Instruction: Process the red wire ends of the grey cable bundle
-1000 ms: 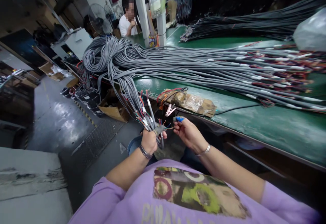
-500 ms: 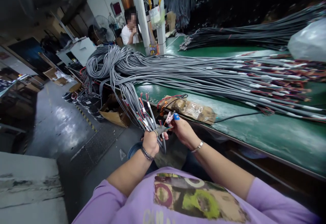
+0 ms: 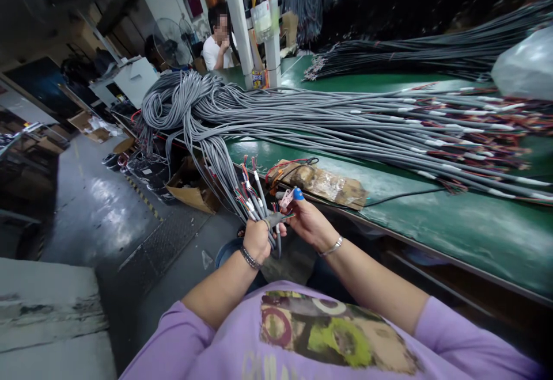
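My left hand (image 3: pixel 257 239) is closed around a bundle of grey cables (image 3: pixel 257 200), whose stripped ends fan out in thin coloured wires. One cable end, with its wires (image 3: pixel 287 216) bared, points across toward my right hand (image 3: pixel 311 222). That hand pinches a small pale pink clip-like tool (image 3: pixel 286 198) just above these wires. A blue finger cover (image 3: pixel 298 194) sits on one of its digits. Whether the tool touches a wire is too small to tell.
Many long grey cables (image 3: pixel 276 109) lie along the green table (image 3: pixel 432 219). By its front edge rests a taped cardboard piece (image 3: pixel 337 187) with leads. Darker cables (image 3: pixel 389 57) lie behind, near a plastic bag (image 3: pixel 525 66). Another person (image 3: pixel 212 52) sits beyond the posts.
The pink tool has tilted slightly in my right hand. My left hand keeps its hold on the cables, and the whole view has shifted a little.
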`<control>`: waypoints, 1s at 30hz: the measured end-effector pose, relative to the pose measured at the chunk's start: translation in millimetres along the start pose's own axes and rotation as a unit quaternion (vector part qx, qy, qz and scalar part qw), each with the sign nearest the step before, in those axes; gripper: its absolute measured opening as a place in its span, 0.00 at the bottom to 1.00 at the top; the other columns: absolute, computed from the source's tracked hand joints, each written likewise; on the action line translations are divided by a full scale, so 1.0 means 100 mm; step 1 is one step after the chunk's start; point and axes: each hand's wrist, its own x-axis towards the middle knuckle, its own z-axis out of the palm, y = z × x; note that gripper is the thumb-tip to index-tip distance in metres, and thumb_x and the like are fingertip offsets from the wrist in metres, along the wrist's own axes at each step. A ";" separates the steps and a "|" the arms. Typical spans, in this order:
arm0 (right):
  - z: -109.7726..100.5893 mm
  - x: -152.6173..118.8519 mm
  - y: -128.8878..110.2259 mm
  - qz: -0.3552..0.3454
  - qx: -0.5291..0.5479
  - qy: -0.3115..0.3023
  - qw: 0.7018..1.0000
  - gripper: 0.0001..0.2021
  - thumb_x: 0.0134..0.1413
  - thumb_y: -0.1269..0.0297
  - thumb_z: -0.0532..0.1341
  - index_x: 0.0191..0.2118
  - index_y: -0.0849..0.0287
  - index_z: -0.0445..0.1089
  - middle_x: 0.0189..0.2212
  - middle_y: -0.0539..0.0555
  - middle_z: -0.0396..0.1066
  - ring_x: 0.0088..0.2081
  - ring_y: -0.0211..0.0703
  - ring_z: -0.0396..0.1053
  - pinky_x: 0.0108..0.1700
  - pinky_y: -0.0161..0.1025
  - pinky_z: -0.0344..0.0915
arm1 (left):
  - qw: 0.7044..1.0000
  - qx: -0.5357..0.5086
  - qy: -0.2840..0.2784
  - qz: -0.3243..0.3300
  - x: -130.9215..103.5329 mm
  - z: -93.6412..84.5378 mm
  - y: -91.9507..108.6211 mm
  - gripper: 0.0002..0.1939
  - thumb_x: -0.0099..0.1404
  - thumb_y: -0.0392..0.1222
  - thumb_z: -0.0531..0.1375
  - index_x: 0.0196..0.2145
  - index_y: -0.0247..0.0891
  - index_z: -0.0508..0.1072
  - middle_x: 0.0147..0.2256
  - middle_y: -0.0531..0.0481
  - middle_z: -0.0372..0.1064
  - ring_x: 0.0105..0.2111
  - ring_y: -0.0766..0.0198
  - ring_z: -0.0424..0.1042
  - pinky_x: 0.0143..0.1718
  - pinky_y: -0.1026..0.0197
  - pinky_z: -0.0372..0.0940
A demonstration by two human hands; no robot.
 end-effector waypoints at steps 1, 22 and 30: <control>0.00 -0.01 -0.01 0.004 0.006 0.002 1.000 0.24 0.48 0.37 0.56 0.29 0.57 0.66 0.21 0.48 0.64 0.20 0.37 0.61 0.25 0.39 0.63 | 1.000 0.001 -0.003 0.004 -0.01 -0.01 0.00 0.11 0.42 0.42 0.65 0.22 0.32 0.70 0.14 0.51 0.65 0.14 0.69 0.64 0.15 0.67 0.53; -0.07 -0.03 -0.09 0.065 0.081 0.086 0.991 0.11 0.52 0.53 0.62 0.32 0.56 0.71 0.26 0.48 0.69 0.24 0.32 0.63 0.30 0.32 0.65 | 0.999 -0.032 0.026 0.020 -0.07 -0.08 0.06 0.16 0.41 0.46 0.68 0.20 0.33 0.68 0.14 0.52 0.65 0.15 0.69 0.65 0.18 0.67 0.55; -0.12 0.02 -0.03 0.017 0.039 0.079 0.996 0.12 0.48 0.51 0.64 0.29 0.55 0.70 0.24 0.48 0.68 0.26 0.35 0.63 0.34 0.36 0.65 | 0.998 -0.035 0.046 0.008 0.01 -0.06 0.04 0.16 0.40 0.45 0.68 0.22 0.32 0.68 0.15 0.52 0.66 0.16 0.69 0.66 0.18 0.67 0.56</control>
